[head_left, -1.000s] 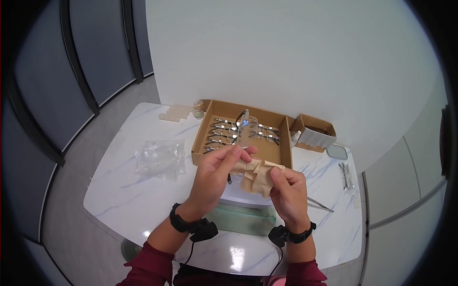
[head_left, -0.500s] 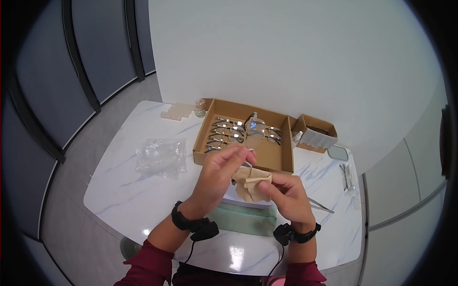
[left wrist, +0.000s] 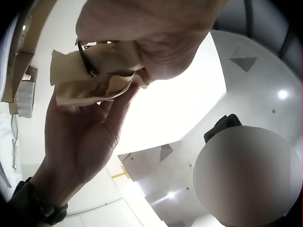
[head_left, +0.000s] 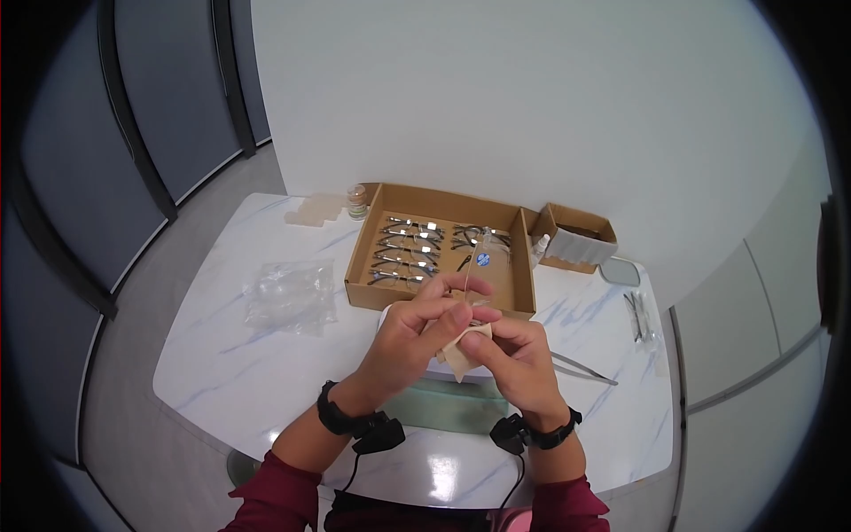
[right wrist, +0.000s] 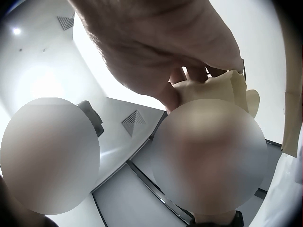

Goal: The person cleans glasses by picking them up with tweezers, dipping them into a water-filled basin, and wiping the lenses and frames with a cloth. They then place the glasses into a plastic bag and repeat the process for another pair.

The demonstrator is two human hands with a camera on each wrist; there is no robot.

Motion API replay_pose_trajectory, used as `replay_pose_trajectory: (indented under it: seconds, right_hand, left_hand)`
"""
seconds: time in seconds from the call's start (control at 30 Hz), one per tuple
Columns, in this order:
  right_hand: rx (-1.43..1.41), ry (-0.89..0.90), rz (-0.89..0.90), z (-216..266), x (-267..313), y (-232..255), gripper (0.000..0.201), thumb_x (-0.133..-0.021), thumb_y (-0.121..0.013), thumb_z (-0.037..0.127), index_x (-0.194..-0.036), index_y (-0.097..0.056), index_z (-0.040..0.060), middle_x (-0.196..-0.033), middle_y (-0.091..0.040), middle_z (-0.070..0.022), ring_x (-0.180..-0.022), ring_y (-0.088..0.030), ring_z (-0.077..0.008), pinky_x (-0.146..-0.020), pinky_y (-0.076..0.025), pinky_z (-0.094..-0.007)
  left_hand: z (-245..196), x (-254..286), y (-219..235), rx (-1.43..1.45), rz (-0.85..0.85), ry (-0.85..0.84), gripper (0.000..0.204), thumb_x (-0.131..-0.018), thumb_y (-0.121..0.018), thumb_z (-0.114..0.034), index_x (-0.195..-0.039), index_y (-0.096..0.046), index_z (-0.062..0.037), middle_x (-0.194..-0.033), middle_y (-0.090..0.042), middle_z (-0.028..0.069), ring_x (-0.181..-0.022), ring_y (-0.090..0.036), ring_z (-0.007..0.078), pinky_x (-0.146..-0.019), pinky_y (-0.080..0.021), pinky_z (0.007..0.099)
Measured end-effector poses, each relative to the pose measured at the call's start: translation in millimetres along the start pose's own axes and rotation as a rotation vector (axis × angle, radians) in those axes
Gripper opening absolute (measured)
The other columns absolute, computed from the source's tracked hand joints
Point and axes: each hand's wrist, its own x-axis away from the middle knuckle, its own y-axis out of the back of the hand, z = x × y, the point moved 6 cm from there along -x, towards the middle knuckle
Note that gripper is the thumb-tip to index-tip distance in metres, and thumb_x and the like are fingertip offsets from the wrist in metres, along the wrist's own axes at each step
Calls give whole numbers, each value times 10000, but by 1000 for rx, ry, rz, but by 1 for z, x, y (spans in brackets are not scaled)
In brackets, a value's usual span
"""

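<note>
Both hands are close together in the head view, above the near side of the cardboard tray. My left hand [head_left: 406, 344] pinches a pair of glasses [head_left: 484, 260] whose clear lens bears a round blue sticker. A beige cloth [head_left: 461, 362] is pinched between thumb and fingers of my right hand [head_left: 525, 368], folded about the near part of the glasses. In the left wrist view a dark temple tip [left wrist: 88, 64] shows against the cloth. Fingers hide most of the frame.
Several glasses lie in rows in the cardboard tray [head_left: 353, 282]. A clear plastic bag [head_left: 291, 297] is on the left, a small jar [head_left: 356, 202] behind it. Beneath the hands is a pale green block [head_left: 450, 406]. Tweezers [head_left: 585, 369] and a smaller cardboard box [head_left: 581, 226] are on the right.
The right hand has moved left with the cloth, up against the left hand, bringing the cloth around part of the glasses. The glasses have turned and sit slightly lower.
</note>
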Motion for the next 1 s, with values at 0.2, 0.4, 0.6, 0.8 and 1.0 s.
replay_pose_trajectory:
  seconds: [0.2,0.4,0.6,0.8,1.0]
  right_hand:
    - [-141,-9,-62,-10,1,8,207,-991,-619,154,-1039,-697,-31,-871,-672,-7,-731,-526,-13,-606,-413,-193]
    - [-155,-4,-2,-2,0,-3,233,-998,-613,170,-1106,-659,-32,-909,-680,-13,-792,-600,-39,-668,-480,-198]
    - [-72,-33,98,-2,-1,-3,235,-977,-645,160,-1109,-647,-34,-913,-683,-28,-791,-594,-39,-670,-477,-201]
    - [92,5,108,0,-3,4,207,-950,-674,152,-1061,-657,-23,-899,-673,-11,-772,-570,-39,-660,-461,-209]
    - [-2,17,-16,3,0,1,197,-960,-656,156,-1050,-650,-18,-879,-663,-9,-773,-573,-39,-660,-472,-216]
  left_hand:
    - [5,0,-7,135,17,0,316,-1038,-514,-200,-1061,-703,53,-1367,-510,139,-1267,-527,241,-1022,-441,351]
    - [6,2,-3,233,-20,70,300,-1045,-482,-144,-1079,-680,79,-1392,-466,154,-1274,-530,276,-1031,-456,363]
    - [5,4,-3,331,-107,94,329,-1051,-470,-146,-1115,-652,120,-1386,-448,134,-1206,-555,227,-993,-490,332]
    - [16,7,-5,452,-135,106,360,-1062,-451,-171,-1181,-622,123,-1364,-473,118,-1149,-567,178,-986,-478,313]
    - [21,10,-15,305,-177,112,376,-1064,-438,-210,-1246,-601,75,-1378,-527,145,-1187,-569,203,-1010,-469,348]
